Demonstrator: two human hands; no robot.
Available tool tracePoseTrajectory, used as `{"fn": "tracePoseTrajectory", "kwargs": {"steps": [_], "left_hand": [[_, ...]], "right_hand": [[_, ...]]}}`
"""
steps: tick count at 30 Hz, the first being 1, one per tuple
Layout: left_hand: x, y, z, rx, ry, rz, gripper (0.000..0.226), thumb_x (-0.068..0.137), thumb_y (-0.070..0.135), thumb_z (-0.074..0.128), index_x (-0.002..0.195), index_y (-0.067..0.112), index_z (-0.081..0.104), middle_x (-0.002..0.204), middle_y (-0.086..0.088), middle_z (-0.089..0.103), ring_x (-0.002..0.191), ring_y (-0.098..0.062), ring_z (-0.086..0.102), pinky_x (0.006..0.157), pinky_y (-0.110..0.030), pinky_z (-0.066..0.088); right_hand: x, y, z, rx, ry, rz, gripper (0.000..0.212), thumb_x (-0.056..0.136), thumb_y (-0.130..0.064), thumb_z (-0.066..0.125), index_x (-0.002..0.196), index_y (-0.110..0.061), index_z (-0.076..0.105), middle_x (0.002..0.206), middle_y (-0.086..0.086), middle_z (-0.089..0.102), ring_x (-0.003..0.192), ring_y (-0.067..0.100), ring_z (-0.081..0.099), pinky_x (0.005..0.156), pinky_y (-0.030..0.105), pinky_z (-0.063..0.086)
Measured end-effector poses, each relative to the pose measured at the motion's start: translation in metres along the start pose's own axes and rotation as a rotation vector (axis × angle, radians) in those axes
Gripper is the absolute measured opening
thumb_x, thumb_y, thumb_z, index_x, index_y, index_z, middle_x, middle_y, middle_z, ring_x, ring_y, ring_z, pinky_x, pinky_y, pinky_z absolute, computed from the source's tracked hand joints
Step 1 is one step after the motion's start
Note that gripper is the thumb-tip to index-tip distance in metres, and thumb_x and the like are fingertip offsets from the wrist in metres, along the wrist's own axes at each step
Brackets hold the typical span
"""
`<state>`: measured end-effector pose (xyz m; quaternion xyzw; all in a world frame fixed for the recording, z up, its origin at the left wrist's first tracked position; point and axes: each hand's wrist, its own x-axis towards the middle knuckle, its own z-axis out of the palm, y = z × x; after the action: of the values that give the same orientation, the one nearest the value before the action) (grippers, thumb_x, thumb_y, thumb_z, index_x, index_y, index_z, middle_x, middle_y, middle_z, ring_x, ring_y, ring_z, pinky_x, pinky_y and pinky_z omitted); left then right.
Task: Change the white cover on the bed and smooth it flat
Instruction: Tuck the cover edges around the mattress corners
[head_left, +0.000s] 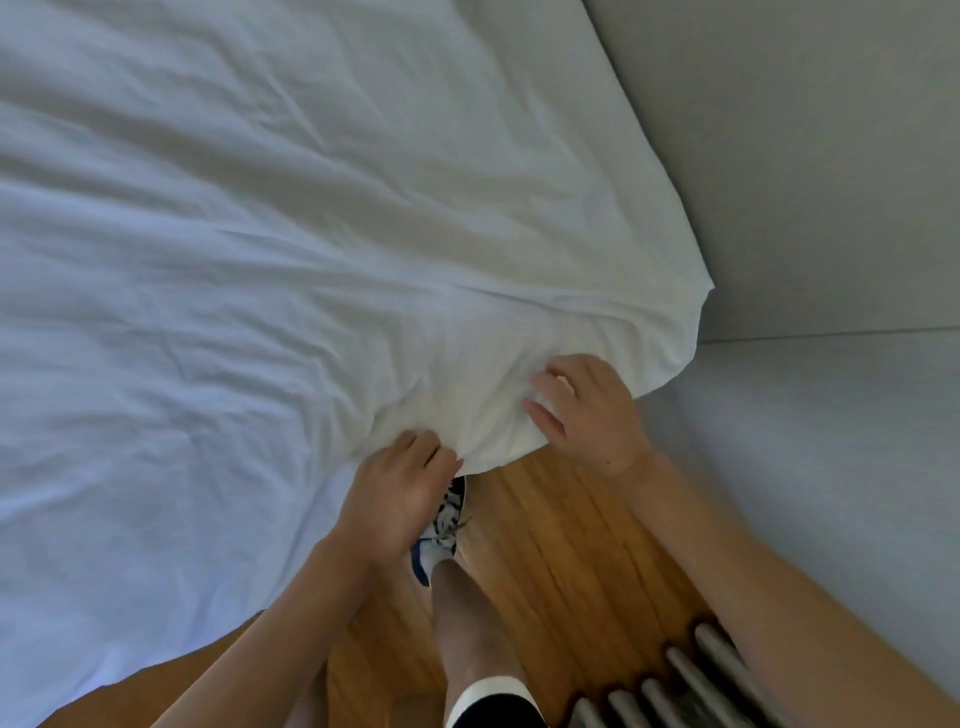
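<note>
Radiator (691, 686): nearest to us, grey ribs low on the wooden floor (561, 545), well apart from the bed corner.
Shoe (441, 525): white and blue, on the floor just below the bed corner.
White cover (291, 249): spread over the whole bed, creased, with folds running toward the bed corner; its edge hangs off that corner above the floor.
Left hand (400, 493): at the bed corner, our fingers curled round a gathered bunch of the cover's edge.
Right hand (587, 410): just beside the left, on the far side of the bed corner; fingers bent into the cloth, gripping it.
Wall (805, 182): grey, close beyond the bed corner.
Handling, as we judge it: light, soft, limp cloth; it bunches readily and will not hold shape.
Hold, as we judge it: best taken at the hem near the corner, both hands apart, pulled taut.
</note>
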<state>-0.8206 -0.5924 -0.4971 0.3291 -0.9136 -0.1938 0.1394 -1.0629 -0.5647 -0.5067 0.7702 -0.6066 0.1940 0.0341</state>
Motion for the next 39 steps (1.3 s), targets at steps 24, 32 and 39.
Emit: {"fn": "tracePoseTrajectory", "kwargs": {"steps": [24,32,39], "left_hand": [[-0.066,-0.023,-0.025,-0.042,0.231,-0.647,0.027,0.091,0.014,0.045,0.108,0.001,0.062,0.109,-0.017,0.063,0.098,-0.03,0.053,0.08,-0.039,0.046],[-0.166,-0.065,-0.038,0.214,-0.052,-0.405,0.05,0.087,0.048,0.051,0.109,0.004,0.058,0.105,-0.018,0.063,0.096,-0.035,0.054,0.077,-0.042,0.039],[-0.166,-0.083,-0.047,0.141,-0.076,-0.147,0.031,0.096,0.017,0.05,0.07,0.005,0.063,0.067,-0.007,0.055,0.06,-0.026,0.052,0.05,-0.034,0.041]], "right_hand": [[0.081,-0.001,0.044,-0.123,-0.432,0.372,0.06,0.099,-0.046,0.035,0.151,-0.018,0.027,0.158,0.018,0.016,0.146,0.037,0.014,0.118,0.053,0.011],[0.062,0.018,0.037,-0.155,-0.373,0.688,0.061,0.099,-0.045,0.039,0.148,-0.011,0.027,0.157,0.021,0.019,0.145,0.037,0.015,0.119,0.051,0.01],[0.05,-0.053,0.047,-0.075,-0.289,0.578,0.045,0.103,-0.026,0.029,0.141,-0.006,0.041,0.152,0.023,0.03,0.141,0.037,0.027,0.117,0.05,0.018]]}}
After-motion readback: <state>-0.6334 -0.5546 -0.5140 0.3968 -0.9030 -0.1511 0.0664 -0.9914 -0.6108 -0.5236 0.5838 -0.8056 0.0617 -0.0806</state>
